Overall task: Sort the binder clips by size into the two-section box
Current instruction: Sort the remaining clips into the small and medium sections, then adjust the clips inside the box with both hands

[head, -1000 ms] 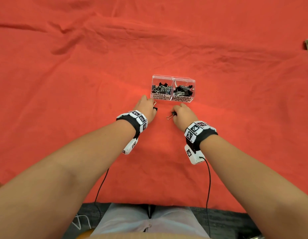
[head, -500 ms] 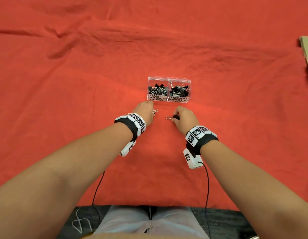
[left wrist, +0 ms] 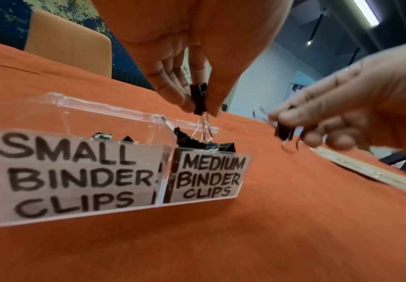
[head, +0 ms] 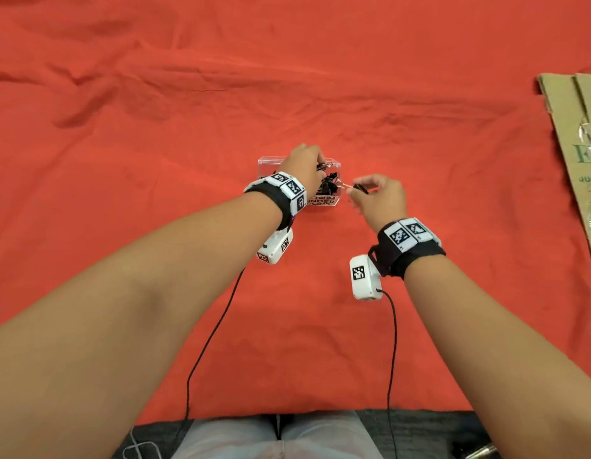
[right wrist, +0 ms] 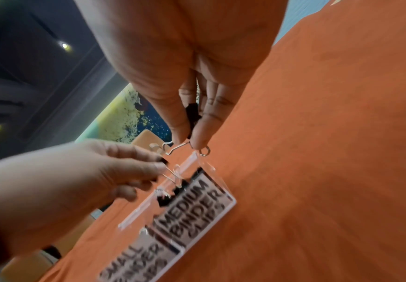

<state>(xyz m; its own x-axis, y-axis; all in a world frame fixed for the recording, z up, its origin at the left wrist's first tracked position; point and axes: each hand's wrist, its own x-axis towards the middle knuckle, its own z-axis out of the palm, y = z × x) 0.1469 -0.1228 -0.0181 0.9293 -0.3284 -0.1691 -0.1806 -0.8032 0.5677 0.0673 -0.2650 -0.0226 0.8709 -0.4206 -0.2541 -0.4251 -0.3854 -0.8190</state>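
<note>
Black clips have left the cloth: your left hand (left wrist: 192, 63) now pinches one binder clip (left wrist: 199, 99) over the medium section (left wrist: 209, 177), your right hand (left wrist: 356, 106) pinches another clip (left wrist: 284, 132) just beside the box, so both drops remain.

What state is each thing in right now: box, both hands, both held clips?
Two-section box: lidless, upright on the red cloth, clips in both sections.
Left hand: pinches a clip over the medium section.
Left clip: held, wire handles hanging down.
Right hand: pinches a clip beside the box, off the cloth.
Right clip: held, handles pointing toward the box.
Cardboard: lying flat at right.
</note>
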